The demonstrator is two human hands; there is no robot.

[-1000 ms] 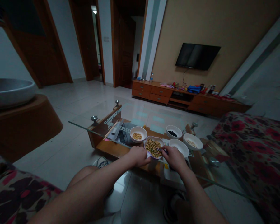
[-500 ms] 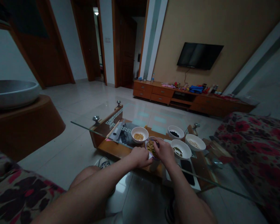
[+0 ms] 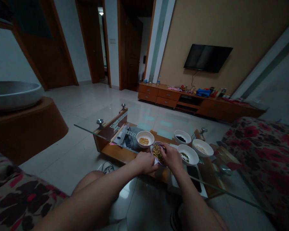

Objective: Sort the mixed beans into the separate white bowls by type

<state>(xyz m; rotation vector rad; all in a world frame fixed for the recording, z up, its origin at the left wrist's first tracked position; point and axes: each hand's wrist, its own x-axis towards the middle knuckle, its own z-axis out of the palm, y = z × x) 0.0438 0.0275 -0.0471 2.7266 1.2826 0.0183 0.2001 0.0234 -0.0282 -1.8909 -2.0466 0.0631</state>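
Observation:
Between my hands, near the front edge of the glass table, is a bowl of mixed beans [image 3: 156, 151], mostly yellowish with darker bits. My left hand [image 3: 146, 162] is closed on its near left rim. At the right rim, my right hand [image 3: 172, 156] reaches in with fingers bent together over the beans; whatever its fingertips pinch is hidden. A white bowl of yellow beans [image 3: 144, 141] stands just behind to the left. To the right are a bowl with green beans [image 3: 185, 156], a bowl with black beans [image 3: 181, 138] and a bowl with pale pieces [image 3: 201, 149].
The glass tabletop [image 3: 103, 136] has an exposed edge toward me. Chopsticks [image 3: 117, 134] and printed paper [image 3: 127, 139] lie at the left. A dark phone-like slab [image 3: 194, 176] shows near my right forearm. A floral sofa [image 3: 267, 154] flanks the right side.
My right hand's fingers have shifted slightly within the mixed beans. The left hand keeps its place at the bowl, and the whole view has moved a little.

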